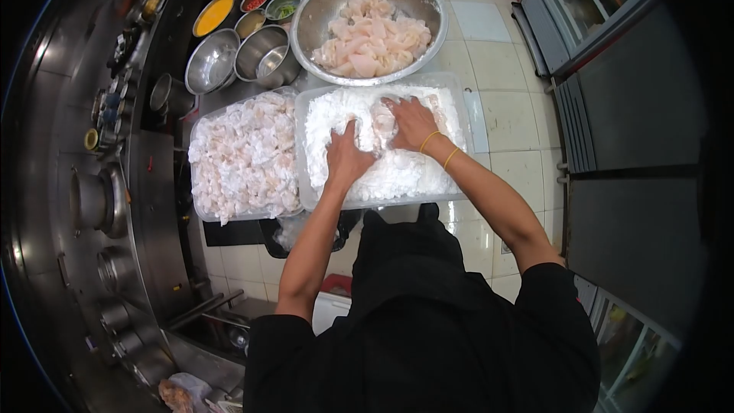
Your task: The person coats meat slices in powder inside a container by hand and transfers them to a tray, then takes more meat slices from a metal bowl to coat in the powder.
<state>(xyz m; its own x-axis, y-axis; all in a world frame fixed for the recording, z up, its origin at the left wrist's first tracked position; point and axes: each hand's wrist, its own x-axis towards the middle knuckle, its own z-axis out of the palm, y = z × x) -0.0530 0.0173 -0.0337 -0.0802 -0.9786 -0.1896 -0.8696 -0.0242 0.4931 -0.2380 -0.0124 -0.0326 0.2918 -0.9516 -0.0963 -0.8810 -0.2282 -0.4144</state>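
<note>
Two hands, L hand (pixel 349 159) & R hand (pixel 413 125), fingers spread, in white powder (pixel 405 176) w/ pale pieces (pixel 384 124) (grip unclear). Pieces prob. soft, light, slippery where bare; scoop from beneath, gently.

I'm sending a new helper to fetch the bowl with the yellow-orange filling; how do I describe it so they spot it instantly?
Find the large steel bowl of pale pieces. Left of it sit two empty steel bowls; just beyond the leftmost is the bowl you want. Its smooth yellow-orange filling sets it apart from nearby chopped red and green ingredients.
</note>
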